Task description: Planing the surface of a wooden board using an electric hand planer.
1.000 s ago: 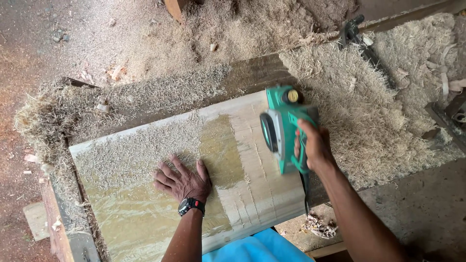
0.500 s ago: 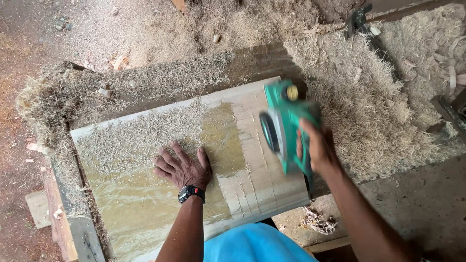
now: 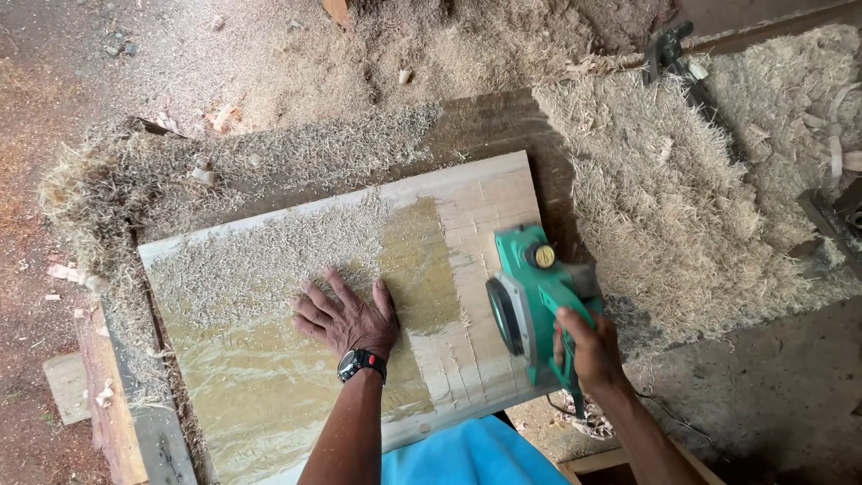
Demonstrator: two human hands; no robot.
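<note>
A wide pale wooden board [image 3: 467, 207] lies across a workbench, its left part covered in fine shavings. My left hand [image 3: 346, 314], with a black wristwatch on the wrist, presses flat on the board near its middle, fingers spread. My right hand [image 3: 588, 346] grips the rear handle of a green electric hand planer [image 3: 530, 301]. The planer sits on the board's right end, close to the near edge. A planed, ridged strip of bare wood runs beside it.
Thick heaps of wood shavings [image 3: 664, 207] cover the bench and floor to the right and behind. A dark metal clamp or tool [image 3: 669, 54] lies at the far right. Wood offcuts [image 3: 67, 386] sit at the left. Blue cloth [image 3: 467, 454] shows at the bottom.
The planer and my right hand have moved back toward me along the board's right end. My left hand stays flat on the board. The view has shifted slightly.
</note>
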